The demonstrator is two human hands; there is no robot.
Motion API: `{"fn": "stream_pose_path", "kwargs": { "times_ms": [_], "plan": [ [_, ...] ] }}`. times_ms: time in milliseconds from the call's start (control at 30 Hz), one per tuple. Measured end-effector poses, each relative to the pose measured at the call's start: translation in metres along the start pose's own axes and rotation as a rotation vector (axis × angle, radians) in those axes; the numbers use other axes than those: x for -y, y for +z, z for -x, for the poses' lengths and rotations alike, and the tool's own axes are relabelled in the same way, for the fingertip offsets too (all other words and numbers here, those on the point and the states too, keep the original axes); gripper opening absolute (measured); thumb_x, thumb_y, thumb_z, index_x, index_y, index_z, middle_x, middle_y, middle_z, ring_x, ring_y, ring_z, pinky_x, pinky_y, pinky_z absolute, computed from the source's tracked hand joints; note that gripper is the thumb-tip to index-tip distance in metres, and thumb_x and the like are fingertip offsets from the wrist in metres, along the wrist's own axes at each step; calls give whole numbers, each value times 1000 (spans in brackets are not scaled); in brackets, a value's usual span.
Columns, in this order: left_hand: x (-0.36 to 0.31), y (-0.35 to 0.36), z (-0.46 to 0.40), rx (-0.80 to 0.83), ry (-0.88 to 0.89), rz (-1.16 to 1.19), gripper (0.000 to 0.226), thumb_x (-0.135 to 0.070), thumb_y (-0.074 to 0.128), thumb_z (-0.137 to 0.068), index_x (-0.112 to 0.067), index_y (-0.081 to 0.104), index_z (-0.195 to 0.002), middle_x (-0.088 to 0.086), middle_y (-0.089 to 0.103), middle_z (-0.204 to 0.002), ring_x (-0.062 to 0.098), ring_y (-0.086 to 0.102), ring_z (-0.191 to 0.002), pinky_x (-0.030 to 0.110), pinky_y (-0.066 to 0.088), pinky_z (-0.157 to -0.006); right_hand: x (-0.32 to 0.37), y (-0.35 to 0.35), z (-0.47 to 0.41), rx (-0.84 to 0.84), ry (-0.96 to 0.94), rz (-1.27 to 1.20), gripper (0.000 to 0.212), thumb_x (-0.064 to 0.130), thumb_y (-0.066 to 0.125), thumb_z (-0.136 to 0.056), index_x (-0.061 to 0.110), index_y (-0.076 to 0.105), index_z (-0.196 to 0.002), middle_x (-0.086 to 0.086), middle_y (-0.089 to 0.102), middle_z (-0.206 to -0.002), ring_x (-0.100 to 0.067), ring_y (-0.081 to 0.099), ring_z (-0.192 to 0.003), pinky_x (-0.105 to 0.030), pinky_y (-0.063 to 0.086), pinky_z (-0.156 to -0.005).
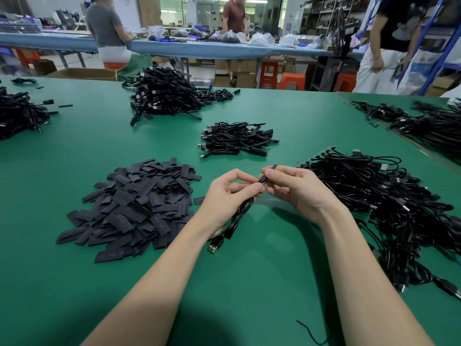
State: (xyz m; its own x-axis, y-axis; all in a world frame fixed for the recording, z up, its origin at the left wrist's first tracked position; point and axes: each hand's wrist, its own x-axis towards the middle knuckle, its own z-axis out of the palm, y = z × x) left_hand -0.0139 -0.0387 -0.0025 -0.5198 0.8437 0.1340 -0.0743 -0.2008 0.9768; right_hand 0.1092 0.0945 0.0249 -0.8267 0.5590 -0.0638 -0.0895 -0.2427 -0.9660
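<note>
Two hands meet over the green worktop's (262, 275) middle: left hand (230, 196) grips one bundled black USB cable (240, 217), right hand (298, 193) pinches one short black tube sleeve (271, 170) at its tip; one sleeve heap (132, 206) lies toward the left edge.

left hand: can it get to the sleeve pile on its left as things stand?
Likely yes: the sleeve pile lies just beside the left hand on the green table, and nothing blocks the way. But that hand holds a black cable, so its fingers are busy.

bare green mat (262, 270) near the hands, sleeve heap (129, 206) left, cable heap (379, 208) right
</note>
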Motion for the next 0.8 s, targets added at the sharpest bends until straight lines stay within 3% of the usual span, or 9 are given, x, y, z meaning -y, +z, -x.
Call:
{"fn": "stream_pose_path", "kwargs": {
  "times_ms": [100,333,800],
  "plan": [
    [1,-1,-1,-18,27,-9,9,-4,74,-87,-13,70,-88,9,76,-82,13,71,-80,21,53,-76,0,0,-1,-13,3,-41,22,21,82,-69,8,81,-87,-12,75,-91,-14,70,-74,-18,57,-72],
    [4,-2,-2,-14,57,1,19,-4,76,-85,-22,75,-78,8,77,-83,12,72,-79,19,53,-75,-1,0,-2,24,8,-54,15,17,80,-73,8,81,-85,-11,76,-91,-14,72,-77,-17,57,-73],
    [5,-1,-3,-39,51,-8,10,-2,74,-86,-11,69,-85,8,76,-79,10,70,-73,17,52,-72,-4,2,-2,34,-12,-16,18,19,81,-72,6,80,-85,-11,74,-90,-14,71,-77,-18,57,-74]
  ]
}}
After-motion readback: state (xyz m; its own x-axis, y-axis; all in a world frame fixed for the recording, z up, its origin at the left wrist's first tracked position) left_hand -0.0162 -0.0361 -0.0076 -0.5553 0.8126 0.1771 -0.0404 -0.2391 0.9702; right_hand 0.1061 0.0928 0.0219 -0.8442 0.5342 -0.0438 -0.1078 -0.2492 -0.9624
